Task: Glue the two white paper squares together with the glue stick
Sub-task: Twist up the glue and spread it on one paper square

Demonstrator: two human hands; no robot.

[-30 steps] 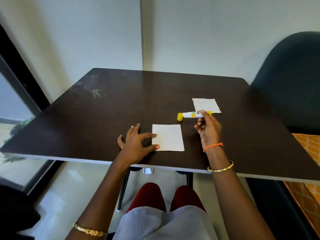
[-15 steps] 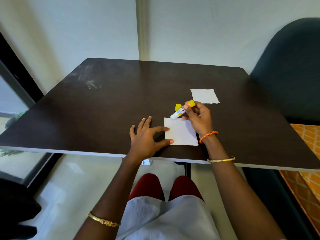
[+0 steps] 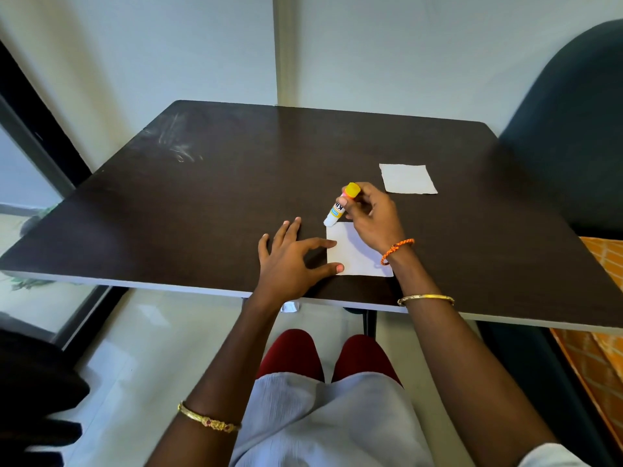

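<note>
Head view shows the right hand (image 3: 374, 219) gripping the glue stick (image 3: 341, 204), tilted, its white tip touching the far left corner of the near paper square (image 3: 354, 257). Left hand (image 3: 290, 261) lies flat, fingers spread, thumb and pointer pressing that paper's left edge on the dark table (image 3: 202, 203). Another paper square (image 3: 407, 178) lies farther back, well apart.

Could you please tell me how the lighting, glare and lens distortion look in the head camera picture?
Head view: daylight enters from the window at left, leaving a pale glare streak on the dark brown table; wide-angle distortion bows the table's near edge; the right hand holding the yellow-capped glue stick and the left hand on the near white paper square look sharp; the black shape at lower left is blurred.
</note>
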